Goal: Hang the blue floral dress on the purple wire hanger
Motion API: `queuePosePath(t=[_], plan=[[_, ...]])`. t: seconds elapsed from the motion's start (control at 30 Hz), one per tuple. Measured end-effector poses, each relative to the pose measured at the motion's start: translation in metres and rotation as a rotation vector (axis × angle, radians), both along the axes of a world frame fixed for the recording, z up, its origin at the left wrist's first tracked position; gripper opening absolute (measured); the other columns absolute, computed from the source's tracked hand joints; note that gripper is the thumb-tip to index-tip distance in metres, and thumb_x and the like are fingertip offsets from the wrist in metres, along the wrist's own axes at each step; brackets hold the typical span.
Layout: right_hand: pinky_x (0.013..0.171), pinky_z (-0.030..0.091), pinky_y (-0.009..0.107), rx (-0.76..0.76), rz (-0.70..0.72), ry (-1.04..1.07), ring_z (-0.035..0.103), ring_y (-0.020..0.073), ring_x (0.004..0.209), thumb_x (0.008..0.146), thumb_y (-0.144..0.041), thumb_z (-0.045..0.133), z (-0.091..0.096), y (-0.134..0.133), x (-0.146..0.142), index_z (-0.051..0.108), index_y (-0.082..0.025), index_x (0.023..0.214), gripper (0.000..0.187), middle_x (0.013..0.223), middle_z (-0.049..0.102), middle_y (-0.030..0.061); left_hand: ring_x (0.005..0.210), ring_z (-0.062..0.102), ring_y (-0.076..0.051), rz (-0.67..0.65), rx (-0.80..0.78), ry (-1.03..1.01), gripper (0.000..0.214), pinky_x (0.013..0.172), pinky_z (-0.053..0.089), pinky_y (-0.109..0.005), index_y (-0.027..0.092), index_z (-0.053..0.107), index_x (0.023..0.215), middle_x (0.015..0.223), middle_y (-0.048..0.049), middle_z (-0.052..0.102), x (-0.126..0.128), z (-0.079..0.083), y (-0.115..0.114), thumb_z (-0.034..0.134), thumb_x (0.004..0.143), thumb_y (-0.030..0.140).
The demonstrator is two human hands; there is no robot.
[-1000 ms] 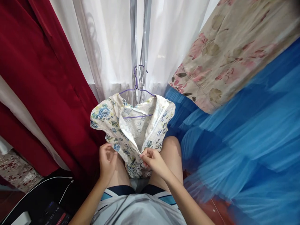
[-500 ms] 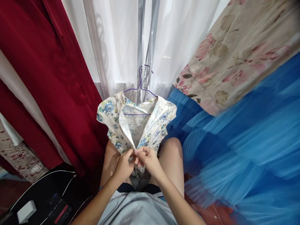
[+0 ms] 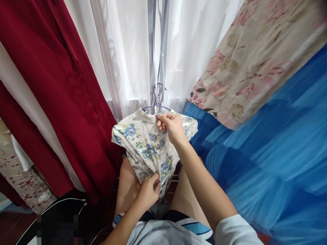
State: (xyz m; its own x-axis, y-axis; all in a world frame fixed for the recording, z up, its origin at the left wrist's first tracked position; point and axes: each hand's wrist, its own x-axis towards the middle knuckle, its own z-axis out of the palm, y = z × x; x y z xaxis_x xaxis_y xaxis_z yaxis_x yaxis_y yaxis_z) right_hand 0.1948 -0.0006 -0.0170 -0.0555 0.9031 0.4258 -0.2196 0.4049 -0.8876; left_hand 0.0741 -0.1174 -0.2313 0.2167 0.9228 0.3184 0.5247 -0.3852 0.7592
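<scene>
Right hand (image 3: 170,126) — arm stretched forward, pinching the blouse (image 3: 146,148) at its neck | left hand (image 3: 150,191) — lower, closer in, pinching its front

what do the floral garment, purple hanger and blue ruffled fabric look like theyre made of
Floral garment: thin cloth, perhaps cotton or a blend; matte, printed and softly creased.
Purple hanger: probably coated wire, being thin and bent to shape; plastic can't be ruled out.
Blue ruffled fabric: likely tulle or similar netting, with a soft sheen; its layers look sheer and finely streaked.
</scene>
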Motion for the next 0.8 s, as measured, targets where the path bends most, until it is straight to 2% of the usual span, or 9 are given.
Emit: queuePosePath(t=[0.07, 0.13, 0.3, 0.37, 0.43, 0.53, 0.63, 0.73, 0.8], plan=[[0.040, 0.034, 0.019, 0.013, -0.011, -0.033, 0.050, 0.0078, 0.040, 0.081, -0.039, 0.067, -0.007, -0.005, 0.001, 0.060, -0.015, 0.076, 0.026, 0.053, 0.063, -0.0004, 0.080, 0.060, -0.020, 0.034, 0.035, -0.065, 0.008, 0.074, 0.047, -0.029, 0.021, 0.062, 0.091, 0.083, -0.0044, 0.063, 0.000, 0.006, 0.006, 0.057, 0.085, 0.018], [0.040, 0.035, 0.019, 0.026, -0.023, -0.071, 0.050, 0.0085, 0.039, 0.083, -0.041, 0.066, -0.016, -0.011, 0.002, 0.058, -0.016, 0.080, 0.026, 0.051, 0.063, -0.0015, 0.079, 0.058, -0.018, 0.112, 0.110, -0.149, 0.011, 0.075, 0.048, -0.029, 0.020, 0.061, 0.097, 0.085, -0.0038, 0.061, -0.004, 0.028, 0.018, 0.059, 0.087, 0.023], [0.043, 0.036, 0.020, 0.099, -0.003, -0.110, 0.048, 0.0087, 0.039, 0.085, -0.040, 0.065, -0.016, -0.022, 0.005, 0.053, -0.019, 0.076, 0.026, 0.049, 0.060, -0.0028, 0.082, 0.056, -0.016, 0.192, 0.499, -0.271, 0.038, 0.079, 0.047, -0.028, 0.023, 0.047, 0.136, 0.091, -0.0041, 0.057, -0.017, 0.138, 0.064, 0.045, 0.099, 0.029], [0.044, 0.037, 0.021, 0.158, 0.004, -0.122, 0.048, 0.0093, 0.041, 0.086, -0.039, 0.063, -0.010, -0.024, 0.005, 0.052, -0.019, 0.075, 0.025, 0.050, 0.059, -0.0031, 0.088, 0.056, -0.017, 0.144, 0.639, -0.175, 0.034, 0.083, 0.046, -0.031, 0.024, 0.050, 0.133, 0.100, -0.0063, 0.057, -0.018, 0.178, 0.081, 0.043, 0.100, 0.029], [0.046, 0.037, 0.022, 0.215, -0.013, -0.136, 0.048, 0.0098, 0.043, 0.088, -0.038, 0.062, -0.008, -0.023, 0.006, 0.051, -0.020, 0.075, 0.025, 0.049, 0.055, -0.0042, 0.091, 0.056, -0.018, 0.087, 0.723, -0.052, 0.023, 0.084, 0.046, -0.032, 0.021, 0.061, 0.113, 0.099, -0.0069, 0.057, -0.016, 0.203, 0.093, 0.044, 0.099, 0.029], [0.044, 0.032, 0.022, 0.245, -0.056, -0.155, 0.043, 0.0097, 0.043, 0.087, -0.040, 0.061, -0.018, -0.011, 0.006, 0.050, -0.021, 0.076, 0.025, 0.050, 0.049, -0.0059, 0.085, 0.056, -0.018, 0.098, 0.810, 0.005, 0.019, 0.079, 0.046, -0.030, 0.019, 0.062, 0.090, 0.089, -0.0054, 0.056, -0.011, 0.219, 0.098, 0.048, 0.098, 0.029], [0.043, 0.028, 0.023, 0.182, -0.065, -0.224, 0.039, 0.0099, 0.043, 0.085, -0.043, 0.062, -0.042, 0.004, 0.006, 0.050, -0.021, 0.075, 0.027, 0.050, 0.044, -0.0062, 0.082, 0.056, -0.016, 0.249, 0.894, -0.120, 0.019, 0.076, 0.046, -0.027, 0.018, 0.061, 0.087, 0.086, -0.0044, 0.057, -0.022, 0.226, 0.099, 0.050, 0.097, 0.030], [0.045, 0.027, 0.024, 0.118, -0.049, -0.262, 0.038, 0.0104, 0.045, 0.085, -0.044, 0.061, -0.062, 0.007, 0.013, 0.052, -0.020, 0.076, 0.028, 0.053, 0.043, -0.0058, 0.083, 0.057, -0.015, 0.445, 0.880, -0.307, 0.021, 0.075, 0.045, -0.025, 0.017, 0.063, 0.086, 0.086, -0.0035, 0.059, -0.065, 0.225, 0.113, 0.053, 0.094, 0.034], [0.047, 0.029, 0.024, 0.110, -0.030, -0.272, 0.040, 0.0108, 0.049, 0.086, -0.044, 0.061, -0.070, 0.000, 0.020, 0.054, -0.019, 0.078, 0.027, 0.057, 0.045, -0.0048, 0.082, 0.058, -0.015, 0.523, 0.767, -0.465, 0.021, 0.075, 0.045, -0.024, 0.016, 0.064, 0.088, 0.086, -0.0030, 0.061, -0.104, 0.210, 0.131, 0.058, 0.090, 0.036]])
